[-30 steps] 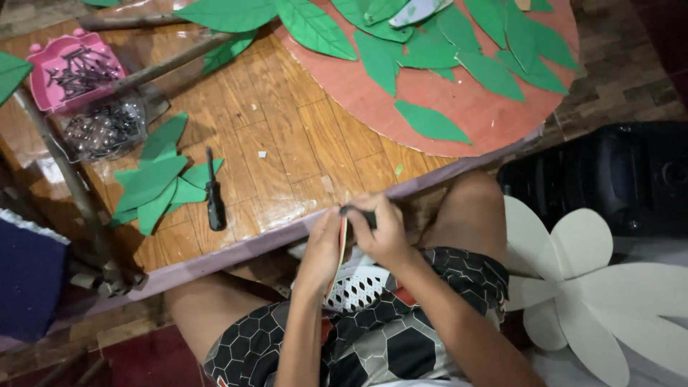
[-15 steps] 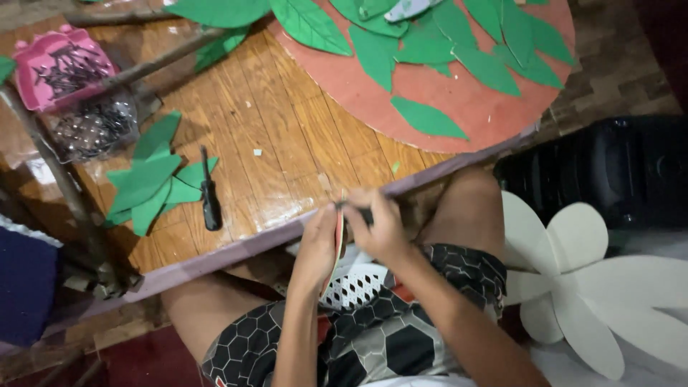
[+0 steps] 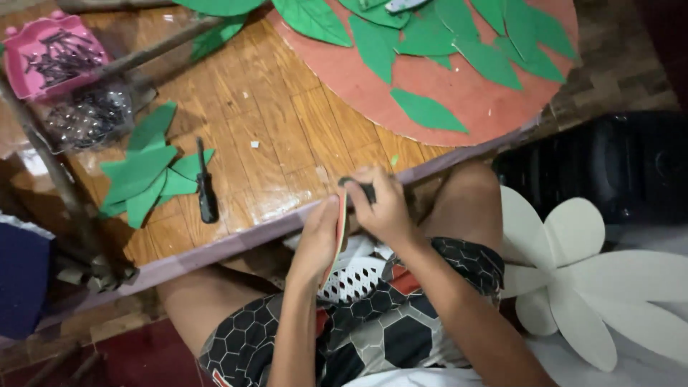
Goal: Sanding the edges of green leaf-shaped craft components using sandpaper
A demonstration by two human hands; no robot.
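My left hand (image 3: 317, 241) holds a thin flat sheet (image 3: 338, 240) edge-on over my lap, green on one face and reddish on the other. My right hand (image 3: 385, 208) grips dark-handled scissors (image 3: 360, 188) at the top edge of that sheet. Both hands sit just below the front edge of the wooden table (image 3: 272, 143). The scissor blades are mostly hidden by my fingers.
A round red board (image 3: 466, 93) covered with green paper leaves lies at the table's far right. Cut green leaves (image 3: 143, 175) and a black-handled tool (image 3: 206, 188) lie on the left. A pink tray (image 3: 50, 54) of dark small parts sits far left. White flower cutouts (image 3: 595, 272) lie at right.
My hands stay together on the sheet and scissors, with only small shifts. The view has drifted slightly.
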